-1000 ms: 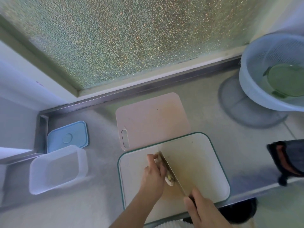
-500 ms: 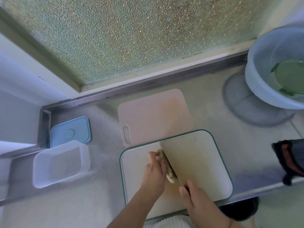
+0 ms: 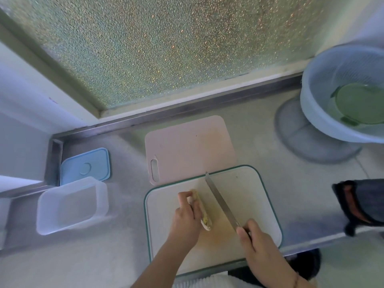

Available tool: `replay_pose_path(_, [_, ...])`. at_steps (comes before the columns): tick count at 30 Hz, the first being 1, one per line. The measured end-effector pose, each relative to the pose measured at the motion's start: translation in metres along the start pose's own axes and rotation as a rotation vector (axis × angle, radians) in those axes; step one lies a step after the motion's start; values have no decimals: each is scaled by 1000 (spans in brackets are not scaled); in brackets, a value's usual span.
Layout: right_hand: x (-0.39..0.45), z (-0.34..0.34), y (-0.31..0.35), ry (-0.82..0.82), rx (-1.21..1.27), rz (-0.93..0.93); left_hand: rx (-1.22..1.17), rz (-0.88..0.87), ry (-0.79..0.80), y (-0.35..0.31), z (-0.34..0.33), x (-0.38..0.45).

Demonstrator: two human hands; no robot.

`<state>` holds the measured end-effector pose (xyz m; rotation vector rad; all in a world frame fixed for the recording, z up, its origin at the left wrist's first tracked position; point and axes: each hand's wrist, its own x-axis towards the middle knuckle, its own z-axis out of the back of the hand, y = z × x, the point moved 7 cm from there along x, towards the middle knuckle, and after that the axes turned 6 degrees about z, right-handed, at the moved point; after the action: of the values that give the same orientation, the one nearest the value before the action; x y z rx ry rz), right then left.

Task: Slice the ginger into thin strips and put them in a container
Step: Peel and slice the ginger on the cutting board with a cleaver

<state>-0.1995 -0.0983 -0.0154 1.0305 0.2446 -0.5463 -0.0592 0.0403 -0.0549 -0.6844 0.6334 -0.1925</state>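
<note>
A pale yellow piece of ginger (image 3: pixel 202 210) lies on the white cutting board with a green rim (image 3: pixel 245 188). My left hand (image 3: pixel 187 219) grips the ginger from the left, fingers curled over it. My right hand (image 3: pixel 255 244) holds the handle of a long knife (image 3: pixel 221 201). The blade stands a little to the right of the ginger, its tip pointing away from me. A clear plastic container (image 3: pixel 70 205) sits open on the counter to the left, with its blue lid (image 3: pixel 85 167) lying behind it.
A pink cutting board (image 3: pixel 191 146) lies behind the white one. A light blue colander (image 3: pixel 324 113) with a green lid inside it stands at the back right. A dark cloth thing (image 3: pixel 361 204) hangs at the right counter edge. Frosted glass fills the back.
The knife has come away from the ginger to the right and the blade now shows edge-on. My left hand stays on the ginger.
</note>
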Motion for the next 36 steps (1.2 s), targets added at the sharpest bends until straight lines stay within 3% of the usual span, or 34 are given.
replay_pose_path(7, [-21,-18,22,70,46,5,-104,33,-89,-1,0,-3])
replay_pose_path(17, [-23,-25,28,140,-77,19,64,14,-45,1,-1,-2])
replay_pose_path(20, [-17,-33,29,141,-89,56,-35,123,-64,0,2,-4])
replay_pose_path(24, [3,-43,27,150,-64,116,-136,75,-77,-3,0,-4])
replay_pose_path(36, [7,-21,-5,33,-6,25,-140,157,-124,-11,7,0])
